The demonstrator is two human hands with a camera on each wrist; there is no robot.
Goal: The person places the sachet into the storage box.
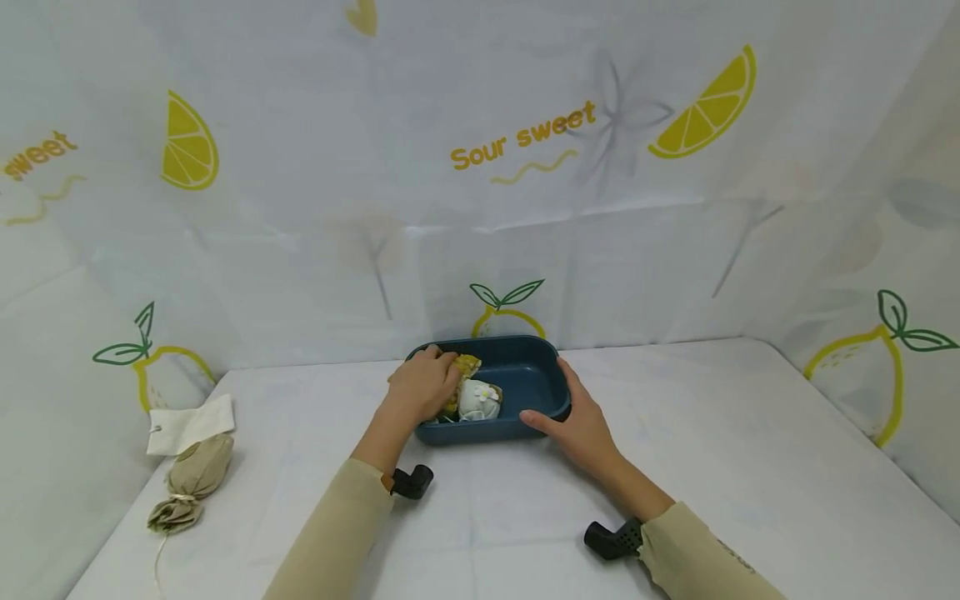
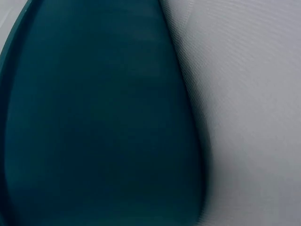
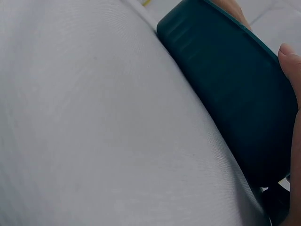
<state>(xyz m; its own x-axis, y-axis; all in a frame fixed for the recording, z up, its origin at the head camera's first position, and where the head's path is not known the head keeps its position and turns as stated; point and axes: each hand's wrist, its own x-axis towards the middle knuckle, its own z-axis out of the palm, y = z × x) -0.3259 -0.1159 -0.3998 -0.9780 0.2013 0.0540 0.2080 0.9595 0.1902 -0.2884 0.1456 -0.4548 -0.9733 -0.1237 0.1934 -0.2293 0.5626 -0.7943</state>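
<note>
A dark blue rectangular box [image 1: 532, 385] stands on the white table near the back. My right hand [image 1: 581, 421] grips its right end, thumb over the front rim and fingers round the outer side. The right wrist view shows that thumb [image 3: 290, 63] on the rim. My left hand [image 1: 424, 382] reaches into the box's left end, over a yellow patterned cloth bundle [image 1: 468, 364]; its fingertips are partly hidden. Beside the bundle lies a pale pouch [image 1: 479, 400] with small white flowers. In the left wrist view only the box wall [image 2: 103, 113] and tablecloth show.
At the table's left edge lies a beige cloth pouch [image 1: 201, 468], tied with string, with a white cloth tag [image 1: 192, 427] at its top. Behind the box hangs a white curtain [image 1: 315, 275] with lemon prints. A black wrist camera [image 1: 412, 482] sits at the left cuff.
</note>
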